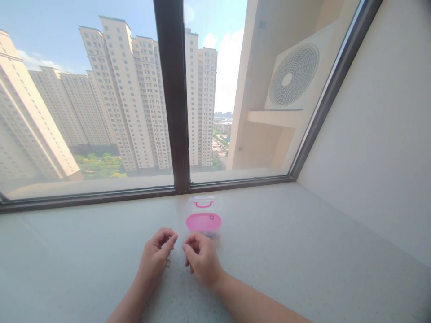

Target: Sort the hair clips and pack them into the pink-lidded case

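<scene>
My left hand (157, 250) is held over the sill with thumb and fingertips pinched together. Close to its right, my right hand (202, 259) has its fingers curled, thumb against the index finger. Whatever is between the fingertips of either hand is too small to make out. By the left hand's wrist side lies a small round, pale metallic thing (168, 264). Just beyond the hands stands a clear plastic box with a pink inner tray (200, 222); a small dark ring (212, 217) rests in the tray. The box's lower front is partly hidden by my right hand.
The box's clear lid with a pink handle (204, 204) stands raised at the back, near the window frame (182, 175). All this sits on a pale speckled sill (286, 251). A white wall (380, 134) rises at the right.
</scene>
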Demonstrator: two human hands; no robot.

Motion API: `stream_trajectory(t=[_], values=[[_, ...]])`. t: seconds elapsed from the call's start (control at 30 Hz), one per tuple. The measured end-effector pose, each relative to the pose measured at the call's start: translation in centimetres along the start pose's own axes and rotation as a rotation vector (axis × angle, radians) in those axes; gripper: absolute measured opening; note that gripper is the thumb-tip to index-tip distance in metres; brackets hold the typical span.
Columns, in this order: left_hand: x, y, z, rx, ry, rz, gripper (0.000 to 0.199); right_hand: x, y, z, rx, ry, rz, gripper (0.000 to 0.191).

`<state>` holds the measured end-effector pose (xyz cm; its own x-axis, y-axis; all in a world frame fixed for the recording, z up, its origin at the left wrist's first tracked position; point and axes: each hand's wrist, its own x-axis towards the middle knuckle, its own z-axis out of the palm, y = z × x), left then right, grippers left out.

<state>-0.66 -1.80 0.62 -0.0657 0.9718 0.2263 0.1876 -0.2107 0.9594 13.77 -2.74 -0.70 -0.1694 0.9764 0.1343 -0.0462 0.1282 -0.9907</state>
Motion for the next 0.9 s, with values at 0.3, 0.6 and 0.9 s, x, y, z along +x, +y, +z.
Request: stream_trajectory(t=[0.3, 0.6, 0.9], values=[[-1.1, 1.9, 1.0, 0.105, 0.025, 0.116, 0.020, -0.4, -0.7, -0.2, 0.013, 0.053, -0.032, 0.020], [-1.1, 1.6, 0.7, -0.005, 0.035, -0.035, 0.021, -0.4, -0.9, -0.6, 0.010, 0.105, -0.063, 0.019], [-1.0, 2.3, 0.8, -0.106, 0.089, -0.098, 0.025, -0.6, -1.2, -0.9, 0.010, 0.107, -0.057, 0.019]])
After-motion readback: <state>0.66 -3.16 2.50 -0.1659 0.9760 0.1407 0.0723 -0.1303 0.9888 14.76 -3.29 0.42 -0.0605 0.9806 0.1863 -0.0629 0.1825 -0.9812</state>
